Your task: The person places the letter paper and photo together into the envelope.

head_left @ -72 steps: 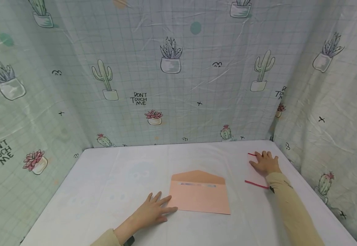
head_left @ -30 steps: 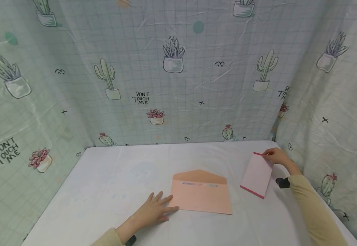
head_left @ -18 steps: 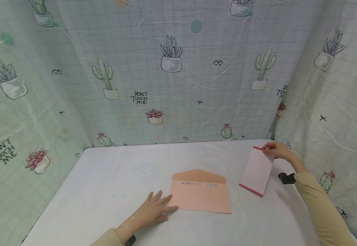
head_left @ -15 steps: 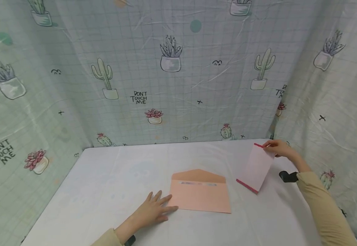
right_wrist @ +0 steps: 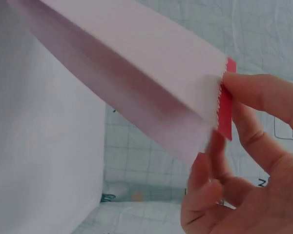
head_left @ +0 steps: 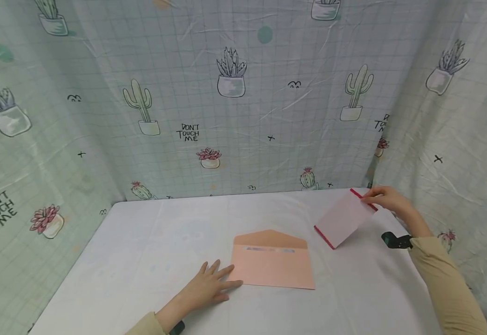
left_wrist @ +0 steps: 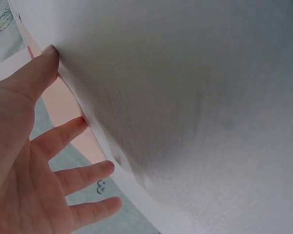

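Observation:
A peach envelope [head_left: 270, 269] lies on the white table with its pointed flap unfolded toward the back. At its left edge rests my left hand [head_left: 205, 284], fingers spread; the left wrist view shows the thumb and a fingertip [left_wrist: 80, 124] right at that edge. To the right, a pale pink folded card [head_left: 343, 219] with red strips on both ends is tilted, its right end raised. My right hand [head_left: 388, 200] pinches it by the upper red strip [right_wrist: 226, 109]. In the right wrist view the card's two layers gape apart along one side.
A white cloth covers the table [head_left: 155, 246]. Behind and on both sides hangs a curtain [head_left: 243, 116] printed with potted cacti, close to the table's back edge. A dark wrist device [head_left: 395, 240] sits below my right wrist.
My right hand first lay spread over the card, then pinched its far end and lifted it. The card has turned, its lower end swinging left toward the envelope. The left hand stays put.

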The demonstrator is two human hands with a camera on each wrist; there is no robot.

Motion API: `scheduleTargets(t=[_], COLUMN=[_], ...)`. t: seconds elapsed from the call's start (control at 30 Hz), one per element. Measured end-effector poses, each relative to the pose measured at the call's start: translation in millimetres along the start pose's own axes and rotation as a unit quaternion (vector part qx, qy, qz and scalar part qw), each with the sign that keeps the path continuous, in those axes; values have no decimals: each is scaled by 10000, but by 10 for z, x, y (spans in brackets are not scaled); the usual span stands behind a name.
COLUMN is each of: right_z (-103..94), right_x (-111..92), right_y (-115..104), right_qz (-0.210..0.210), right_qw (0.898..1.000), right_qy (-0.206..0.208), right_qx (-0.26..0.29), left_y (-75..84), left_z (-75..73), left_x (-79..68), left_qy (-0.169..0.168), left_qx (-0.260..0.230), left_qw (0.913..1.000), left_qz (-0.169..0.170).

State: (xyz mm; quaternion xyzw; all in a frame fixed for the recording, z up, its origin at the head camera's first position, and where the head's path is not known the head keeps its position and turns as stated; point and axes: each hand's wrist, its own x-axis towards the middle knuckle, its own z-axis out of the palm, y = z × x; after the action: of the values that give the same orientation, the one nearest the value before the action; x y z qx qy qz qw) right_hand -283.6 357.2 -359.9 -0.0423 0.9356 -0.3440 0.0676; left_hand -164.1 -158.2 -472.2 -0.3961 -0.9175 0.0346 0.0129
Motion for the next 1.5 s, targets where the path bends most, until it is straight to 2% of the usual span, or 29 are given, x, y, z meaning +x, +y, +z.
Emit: scheduleTargets(t=[0.13,0.33,0.53,0.77,1.03,1.17,1.4,1.5], right_z=[-23,-75,-86,-43,148,287,515,584], right_x=[-12,-28,-96,-187,-257,-242,-179,-139], right_y=[13,72,52,38,-5,-17,2,32], right_qz=[-12,96,69,-193,-282,-259,-292,-299], right_qw=[10000,9977,9923,9855,9776,9773,9758,9759], right_qy=[78,-178,-234,-462,-622,-787,-854,-829], right_qx=[-54,653,1215,1624,1991,1951,1992,1996], left_y=[-5,-10,-10,-6,11,18,29,33], left_z=[11,31,49,25,2,-12,-4,-2], left_x=[4,4,5,22,-1,-24,-84,-102], left_qy=[-11,41,183,-28,-32,-9,298,334], left_qx=[32,-33,-16,35,80,85,45,52], left_qw=[10000,10000,9998,10000,10000,10000,9994,9993], left_qz=[1,20,71,-28,-35,-16,178,186])
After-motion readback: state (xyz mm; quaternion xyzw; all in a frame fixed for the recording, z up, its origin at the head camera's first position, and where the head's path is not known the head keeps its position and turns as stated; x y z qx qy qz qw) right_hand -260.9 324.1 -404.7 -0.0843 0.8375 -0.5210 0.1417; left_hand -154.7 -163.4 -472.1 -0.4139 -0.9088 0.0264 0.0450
